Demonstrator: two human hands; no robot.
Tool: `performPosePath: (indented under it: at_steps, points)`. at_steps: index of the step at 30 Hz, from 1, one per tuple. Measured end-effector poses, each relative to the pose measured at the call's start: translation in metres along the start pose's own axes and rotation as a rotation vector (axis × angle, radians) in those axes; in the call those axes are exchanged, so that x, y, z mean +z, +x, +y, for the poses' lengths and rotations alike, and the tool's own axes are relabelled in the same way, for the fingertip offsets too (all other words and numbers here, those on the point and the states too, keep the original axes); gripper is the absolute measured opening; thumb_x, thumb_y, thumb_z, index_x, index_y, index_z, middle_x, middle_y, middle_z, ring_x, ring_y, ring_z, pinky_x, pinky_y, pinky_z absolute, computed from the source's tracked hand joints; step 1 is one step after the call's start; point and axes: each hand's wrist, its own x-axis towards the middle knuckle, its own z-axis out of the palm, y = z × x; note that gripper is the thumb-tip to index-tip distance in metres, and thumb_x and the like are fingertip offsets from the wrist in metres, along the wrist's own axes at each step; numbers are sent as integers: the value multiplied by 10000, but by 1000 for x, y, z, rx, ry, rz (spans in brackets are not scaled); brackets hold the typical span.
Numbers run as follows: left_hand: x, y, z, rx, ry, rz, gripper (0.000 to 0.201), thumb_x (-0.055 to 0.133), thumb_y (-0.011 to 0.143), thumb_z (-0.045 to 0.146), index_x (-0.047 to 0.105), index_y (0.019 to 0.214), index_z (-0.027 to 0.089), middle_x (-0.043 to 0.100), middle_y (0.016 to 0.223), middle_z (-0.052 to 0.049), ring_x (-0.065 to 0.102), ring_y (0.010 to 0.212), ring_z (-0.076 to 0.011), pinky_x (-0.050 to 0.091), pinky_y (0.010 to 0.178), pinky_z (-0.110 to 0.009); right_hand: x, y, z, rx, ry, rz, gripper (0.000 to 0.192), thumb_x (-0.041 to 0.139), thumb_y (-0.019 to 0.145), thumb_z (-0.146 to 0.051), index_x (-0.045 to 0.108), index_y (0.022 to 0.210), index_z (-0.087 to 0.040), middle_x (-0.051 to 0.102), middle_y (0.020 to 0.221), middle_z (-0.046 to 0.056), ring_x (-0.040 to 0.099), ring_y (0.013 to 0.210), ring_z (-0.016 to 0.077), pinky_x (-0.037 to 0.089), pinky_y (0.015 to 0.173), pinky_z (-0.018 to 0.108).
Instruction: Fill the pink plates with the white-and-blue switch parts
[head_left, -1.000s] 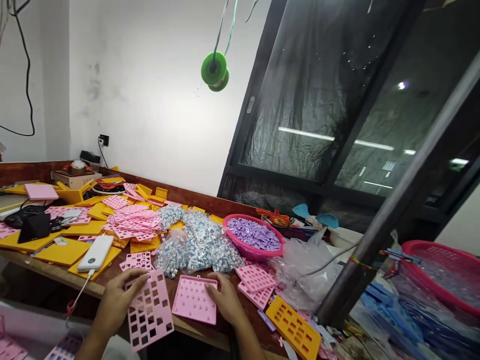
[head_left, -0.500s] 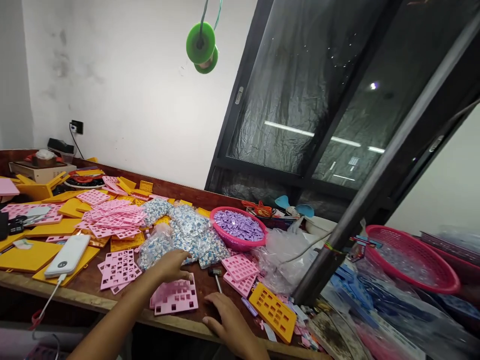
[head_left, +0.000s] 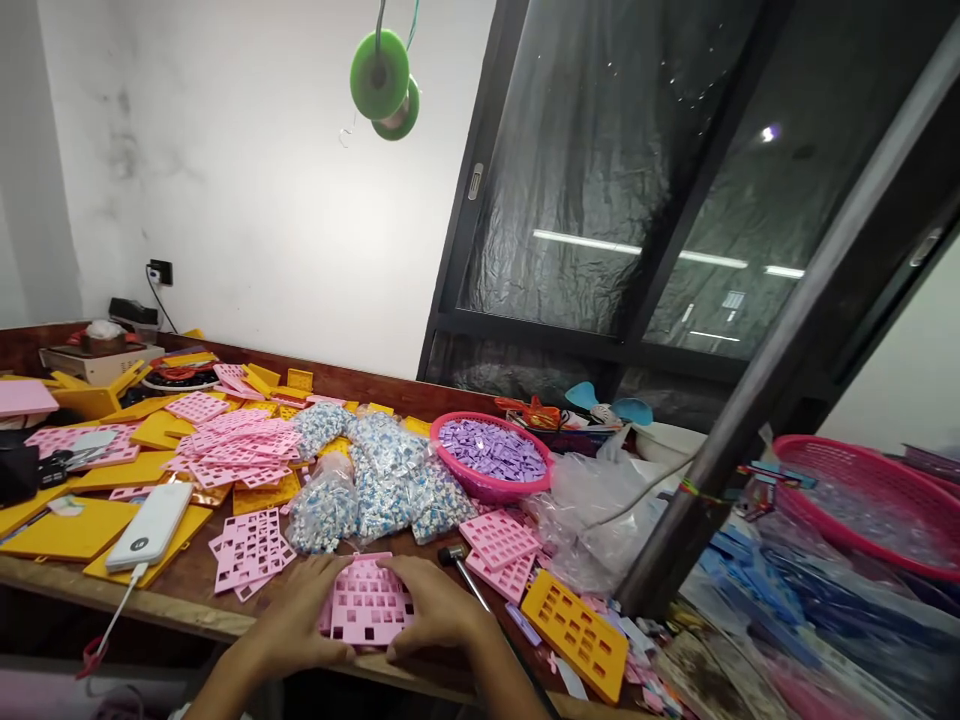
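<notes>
A pink panel with rows of square cut-outs lies at the table's front edge, with another pink piece showing at its left side. My left hand is curled around the left edge and my right hand around the right, so the panel is held between them. The fingertips reach its far corners and the thumbs sit near its front corners. Just right of my right hand is a hammer, its handle partly hidden by the forearm. Two more pink panels overlap beyond it, with a yellow slotted panel nearby.
Bags of small blue-and-white pieces and a pink basket of purple pieces stand behind. Pink panels and a white power bank lie left. A slanted dark post rises at right; a green spool hangs above.
My right hand has moved from the bare tabletop onto the panel's right edge. My left hand has come down from above the panel to its left edge. The view has shifted slightly.
</notes>
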Motion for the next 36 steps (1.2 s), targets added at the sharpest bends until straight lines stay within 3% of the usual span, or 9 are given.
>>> performPosePath:
  at_steps: [4,12,23,29,36]
  points:
    - [-1,1,-16,-47,-52,99,951,807,686,402,424,1542,247,448,1589,-132,395,1469,-357,324,1239,-500,-2,18,3,-77,2,112,1060,921,517,-397,532,1487,-217,571,1470,135,522,1331,367,375,1164,472]
    - [16,0,-46,-124,-107,119,965,833,666,442,458,1534,252,426,1619,-133,400,1487,-367,323,1251,-506,20,37,34,-109,160,122,1019,926,531,-459,569,1454,-217,575,1447,137,547,1306,370,410,1141,488]
    - [5,-1,-37,-150,-111,49,986,849,639,506,496,1521,240,389,1639,-121,408,1482,-345,345,1238,-442,18,35,30,-114,198,120,1036,941,545,-459,554,1471,-200,567,1459,147,536,1326,371,396,1158,504]
    - [9,-3,-39,-118,-88,73,1005,848,628,562,502,1518,251,410,1625,-122,416,1474,-353,357,1224,-448,10,34,28,-104,260,50,1066,932,595,-452,489,1539,-230,465,1595,148,445,1445,391,301,1221,558]
    - [7,-4,-35,-78,-85,95,929,816,669,517,510,1509,265,460,1589,-119,476,1424,-350,390,1195,-438,9,34,33,-126,377,114,980,955,571,-422,582,1457,-234,598,1476,122,551,1347,369,381,1171,532]
